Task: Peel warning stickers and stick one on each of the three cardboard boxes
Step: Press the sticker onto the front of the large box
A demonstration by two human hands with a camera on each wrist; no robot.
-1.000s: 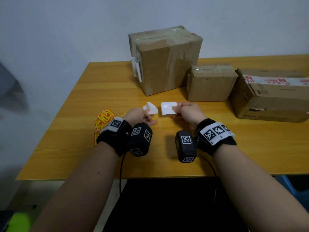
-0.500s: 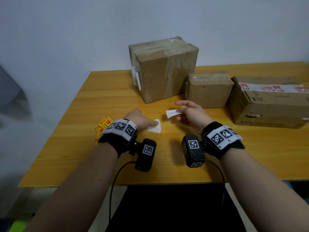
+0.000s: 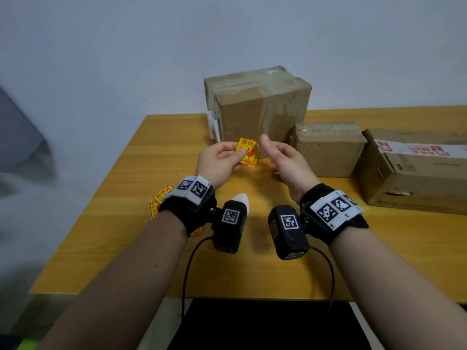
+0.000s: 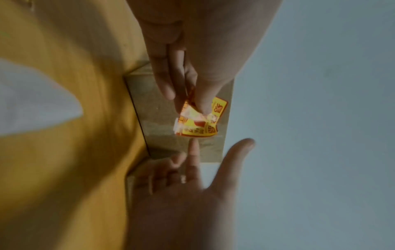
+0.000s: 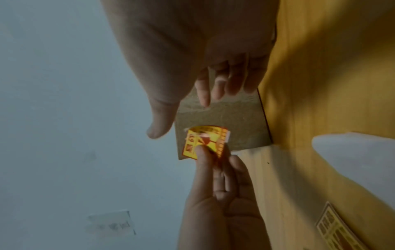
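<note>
My left hand [image 3: 239, 155] pinches a peeled yellow and red warning sticker [image 3: 249, 152] between thumb and fingers, holding it up in front of the tall cardboard box [image 3: 260, 109]. The sticker [image 4: 200, 121] is slightly curled and looks close to the box face; I cannot tell if it touches. My right hand [image 3: 271, 157] hovers just right of it, fingers relaxed, thumb raised, holding nothing. A small box [image 3: 328, 147] and a wide taped box [image 3: 417, 173] stand to the right. In the right wrist view the left thumb presses the sticker [image 5: 203, 140].
White backing paper [image 3: 241, 198] lies on the wooden table [image 3: 126, 223] behind my left wrist camera. A pile of unpeeled stickers [image 3: 161, 197] sits at the left, partly hidden by my wrist. The wall stands behind the boxes.
The backing paper was laid on the table. The sticker passed from my right hand to my left, printed side now showing, and both hands rose toward the tall box.
</note>
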